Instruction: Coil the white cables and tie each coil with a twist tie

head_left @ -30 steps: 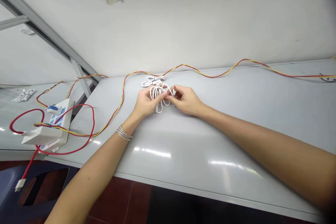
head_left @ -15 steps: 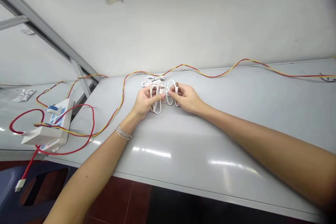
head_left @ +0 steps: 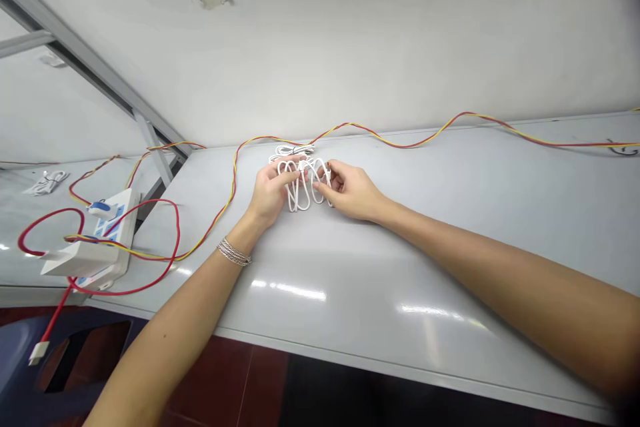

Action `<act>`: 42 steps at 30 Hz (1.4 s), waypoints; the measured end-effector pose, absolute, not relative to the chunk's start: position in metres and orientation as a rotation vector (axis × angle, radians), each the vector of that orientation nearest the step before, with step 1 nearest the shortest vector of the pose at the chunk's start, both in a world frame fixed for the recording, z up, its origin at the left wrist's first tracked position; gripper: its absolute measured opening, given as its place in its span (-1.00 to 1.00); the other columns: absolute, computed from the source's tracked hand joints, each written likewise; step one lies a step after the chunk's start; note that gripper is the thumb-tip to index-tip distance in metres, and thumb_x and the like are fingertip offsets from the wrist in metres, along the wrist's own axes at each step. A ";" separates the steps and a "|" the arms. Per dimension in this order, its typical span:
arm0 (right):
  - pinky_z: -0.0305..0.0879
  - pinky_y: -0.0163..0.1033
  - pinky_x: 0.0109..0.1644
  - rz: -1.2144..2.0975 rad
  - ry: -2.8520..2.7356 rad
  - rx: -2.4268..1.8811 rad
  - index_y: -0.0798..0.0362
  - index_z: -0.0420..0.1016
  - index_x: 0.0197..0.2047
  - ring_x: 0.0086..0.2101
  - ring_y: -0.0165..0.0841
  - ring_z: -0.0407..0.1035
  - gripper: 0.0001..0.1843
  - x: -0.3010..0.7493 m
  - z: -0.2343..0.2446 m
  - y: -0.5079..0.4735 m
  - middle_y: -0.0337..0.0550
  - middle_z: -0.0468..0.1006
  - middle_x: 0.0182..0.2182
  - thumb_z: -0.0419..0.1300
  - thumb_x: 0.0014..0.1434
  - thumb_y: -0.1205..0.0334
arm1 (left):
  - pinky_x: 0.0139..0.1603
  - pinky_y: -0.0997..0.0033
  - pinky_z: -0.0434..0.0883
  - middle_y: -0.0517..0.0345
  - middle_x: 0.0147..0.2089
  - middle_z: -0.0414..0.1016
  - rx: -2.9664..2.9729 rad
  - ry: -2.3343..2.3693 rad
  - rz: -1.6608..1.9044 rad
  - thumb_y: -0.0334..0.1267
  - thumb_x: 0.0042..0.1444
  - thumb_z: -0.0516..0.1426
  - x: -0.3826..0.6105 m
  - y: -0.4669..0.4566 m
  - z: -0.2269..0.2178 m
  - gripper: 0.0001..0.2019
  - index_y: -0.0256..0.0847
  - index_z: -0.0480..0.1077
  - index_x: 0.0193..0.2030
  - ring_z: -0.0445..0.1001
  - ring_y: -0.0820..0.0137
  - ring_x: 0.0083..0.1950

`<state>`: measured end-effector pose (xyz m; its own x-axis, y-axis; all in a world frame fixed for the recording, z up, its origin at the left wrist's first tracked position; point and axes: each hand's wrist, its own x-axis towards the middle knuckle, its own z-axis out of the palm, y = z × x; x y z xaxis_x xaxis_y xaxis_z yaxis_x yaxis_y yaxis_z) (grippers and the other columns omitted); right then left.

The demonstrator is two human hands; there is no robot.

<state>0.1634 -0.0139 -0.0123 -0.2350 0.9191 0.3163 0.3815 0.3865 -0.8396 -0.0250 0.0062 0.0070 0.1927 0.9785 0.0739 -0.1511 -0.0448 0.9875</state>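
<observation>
Both hands meet over the grey table (head_left: 350, 267) — left hand (head_left: 267, 192) and right hand (head_left: 353, 190) pinch a looped white cable (head_left: 304, 188) between curled fingers, near the red-yellow wire (head_left: 235, 173).

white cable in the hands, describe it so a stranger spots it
On the grey table, near its far edge, the left hand and right hand pinch a looped white cable. Unlike the white bundle lying behind it, it is held.
</observation>
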 end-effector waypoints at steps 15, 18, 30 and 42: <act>0.27 -0.26 -0.31 0.978 -1.673 -0.992 0.13 0.49 -0.10 -0.40 -0.38 0.29 -0.71 0.164 -0.017 -0.009 -0.16 0.50 -0.34 0.21 0.23 0.08 | 0.14 0.13 0.50 0.04 -0.09 0.65 1.243 0.878 1.193 -0.33 -0.06 0.28 -0.025 0.009 0.005 -0.54 -0.21 0.51 0.06 0.63 0.21 -0.02; 0.25 -0.28 -0.34 0.963 -1.684 -0.986 0.14 0.51 -0.08 -0.43 -0.41 0.27 -0.70 0.163 -0.014 -0.012 -0.16 0.51 -0.33 0.19 0.25 0.09 | 0.15 0.18 0.48 0.09 -0.14 0.65 1.210 0.858 1.201 -0.21 -0.04 0.38 -0.027 0.011 0.004 -0.39 -0.14 0.43 0.20 0.63 0.22 -0.02; 0.34 -0.34 -0.59 1.212 -1.572 -0.998 0.08 0.48 0.06 -0.60 -0.41 0.38 -0.67 0.163 -0.011 -0.017 -0.29 0.47 -0.54 0.25 0.25 0.19 | 0.13 0.18 0.48 -0.03 0.01 0.67 1.342 0.788 1.105 0.01 0.11 0.34 -0.028 0.008 0.004 -0.62 -0.20 0.60 -0.05 0.60 0.17 0.06; 0.53 -0.31 -0.46 1.389 -1.585 -0.801 0.10 0.48 0.00 -0.40 -0.37 0.50 -0.63 0.164 -0.010 -0.015 -0.10 0.58 -0.18 0.34 0.12 0.24 | 0.24 0.12 0.49 -0.04 0.02 0.69 1.437 1.091 1.271 0.05 0.00 0.40 -0.026 0.009 0.001 -0.57 -0.23 0.68 -0.09 0.60 0.13 0.13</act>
<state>0.1640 -0.0145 -0.0098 -0.4260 0.8851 0.1874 -0.0697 0.1744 -0.9822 -0.0257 0.0090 0.0010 0.0816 0.9764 0.2000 0.0497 -0.2044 0.9776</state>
